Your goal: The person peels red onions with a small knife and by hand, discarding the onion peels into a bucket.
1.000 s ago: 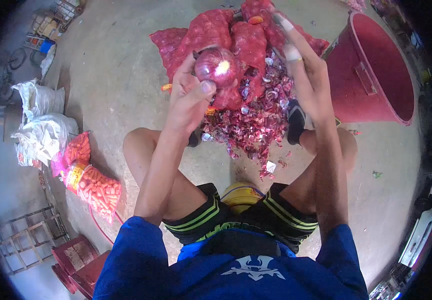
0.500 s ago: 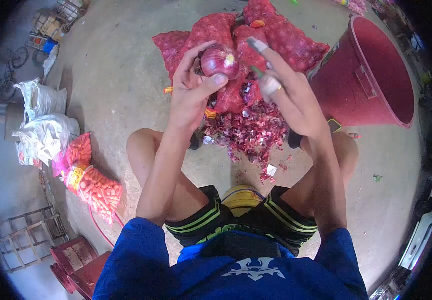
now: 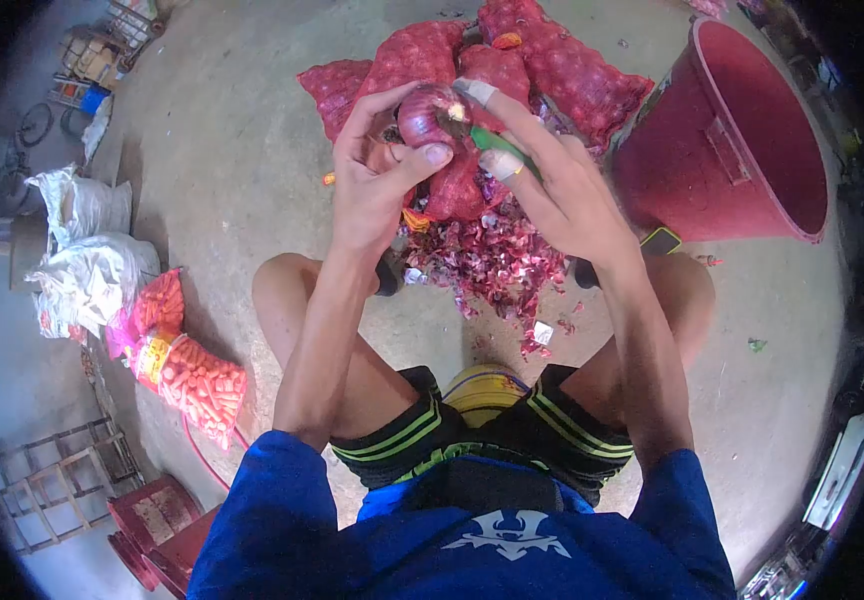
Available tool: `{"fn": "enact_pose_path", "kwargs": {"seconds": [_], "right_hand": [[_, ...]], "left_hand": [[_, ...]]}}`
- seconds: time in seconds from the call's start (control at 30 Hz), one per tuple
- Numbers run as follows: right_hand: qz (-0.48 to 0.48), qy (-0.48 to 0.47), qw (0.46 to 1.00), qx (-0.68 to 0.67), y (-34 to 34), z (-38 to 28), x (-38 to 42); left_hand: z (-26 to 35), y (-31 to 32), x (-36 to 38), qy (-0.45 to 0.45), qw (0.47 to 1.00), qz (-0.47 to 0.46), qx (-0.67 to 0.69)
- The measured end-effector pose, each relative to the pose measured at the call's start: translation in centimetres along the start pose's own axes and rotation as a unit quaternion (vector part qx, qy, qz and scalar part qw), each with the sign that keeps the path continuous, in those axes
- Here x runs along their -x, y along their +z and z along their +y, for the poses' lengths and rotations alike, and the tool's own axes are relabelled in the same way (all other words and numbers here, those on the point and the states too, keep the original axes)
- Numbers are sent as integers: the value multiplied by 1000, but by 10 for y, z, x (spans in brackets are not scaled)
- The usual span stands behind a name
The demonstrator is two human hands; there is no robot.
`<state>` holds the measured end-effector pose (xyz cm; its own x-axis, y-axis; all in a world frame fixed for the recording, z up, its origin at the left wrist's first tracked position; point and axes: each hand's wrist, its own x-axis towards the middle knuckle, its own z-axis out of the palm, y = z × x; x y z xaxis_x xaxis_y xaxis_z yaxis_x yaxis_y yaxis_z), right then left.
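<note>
A purple-red onion (image 3: 420, 122) with a pale cut spot at its end sits in the fingers of my left hand (image 3: 372, 190). My right hand (image 3: 564, 190) is closed around the green handle of a small knife (image 3: 500, 145), whose dark blade lies against the onion's pale end. Whitish coverings wrap my right thumb and index fingertip; that fingertip reaches over to the onion's top. Beneath both hands, a heap of loose onion skins (image 3: 497, 262) is spread on the floor.
Red mesh sacks of onions (image 3: 577, 75) lie just beyond my hands. A large red bin (image 3: 667, 160) stands to the right, with a phone-like object (image 3: 661, 240) near its base. At left are white sacks (image 3: 102, 265) and a bag of carrots (image 3: 204, 385).
My right hand has come down and left, bringing the knife from beside the onion onto its pale end. My left hand still holds the onion and has shifted slightly left.
</note>
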<state>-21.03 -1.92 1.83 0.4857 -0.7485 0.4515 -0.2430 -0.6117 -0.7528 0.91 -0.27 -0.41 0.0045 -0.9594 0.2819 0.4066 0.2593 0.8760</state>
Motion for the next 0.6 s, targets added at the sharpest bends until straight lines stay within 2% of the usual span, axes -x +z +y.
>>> {"fn": "enact_pose_path", "kwargs": {"seconds": [0.07, 0.13, 0.17, 0.27, 0.33, 0.37, 0.43, 0.47, 0.53, 0.57, 0.6], "right_hand": [[4, -9, 1000, -6, 2, 4, 0], [-5, -6, 1000, 7, 1, 4, -1], [-14, -2, 1000, 20, -1, 3, -2], [-25, 3, 999, 42, -3, 0, -3], [-6, -17, 999, 42, 0, -1, -4], [11, -36, 998, 41, 1, -1, -4], [14, -45, 998, 43, 0, 0, -4], [16, -53, 997, 45, 0, 0, -4], [5, -51, 997, 61, -1, 1, -3], [-4, -49, 996, 79, -2, 2, -4], [-3, -48, 996, 81, -2, 3, -6]], "left_hand": [[1, -1, 0, 26, 1000, 4, -7], [5, -10, 0, -97, 994, 4, 58], [4, -11, 0, -96, 994, 3, 59], [-2, -4, 1, -48, 999, 0, 8], [-9, 3, 2, 66, 996, 30, -49], [-9, 2, 3, 66, 996, 30, -49], [-8, -2, 3, 5, 1000, 26, 7], [-6, -5, 3, 4, 1000, 26, 7], [-2, -13, 1, -127, 985, 13, 114], [-4, -12, -1, -126, 985, 12, 114], [-7, -8, -2, -27, 999, 17, 21]]}}
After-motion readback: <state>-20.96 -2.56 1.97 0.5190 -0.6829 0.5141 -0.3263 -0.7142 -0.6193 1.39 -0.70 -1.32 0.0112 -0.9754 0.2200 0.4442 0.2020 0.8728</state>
